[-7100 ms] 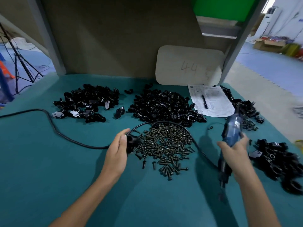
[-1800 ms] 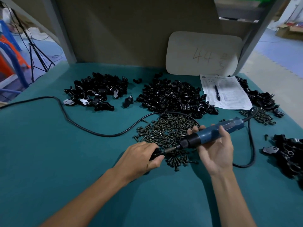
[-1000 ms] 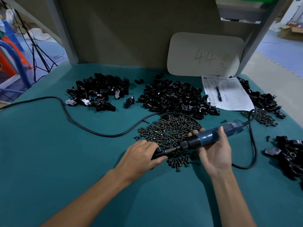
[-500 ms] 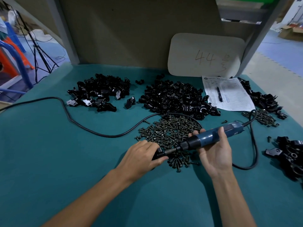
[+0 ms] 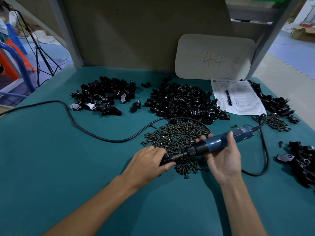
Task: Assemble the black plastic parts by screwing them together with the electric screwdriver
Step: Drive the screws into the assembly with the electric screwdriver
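Observation:
My right hand (image 5: 223, 159) grips the blue electric screwdriver (image 5: 219, 143), which lies almost level and points left. Its bit meets a small black plastic part (image 5: 166, 158) that my left hand (image 5: 148, 163) holds against the green table; the fingers hide most of the part. Just behind both hands lies a heap of dark screws (image 5: 177, 138). Black plastic parts lie in piles at the back left (image 5: 105, 94), the back middle (image 5: 182, 101) and the right edge (image 5: 305, 160).
The screwdriver's black cable (image 5: 76, 124) snakes across the table's left half and loops at the right (image 5: 265, 150). A paper sheet with a pen (image 5: 237, 97) and a white board marked 44 (image 5: 214, 57) stand at the back. A smaller screw heap (image 5: 274, 121) lies far right.
Seven seconds ago the screwdriver stood upright at the right, apart from the left hand. It now lies level with its bit at the part. Over the last second both hands have stayed nearly still.

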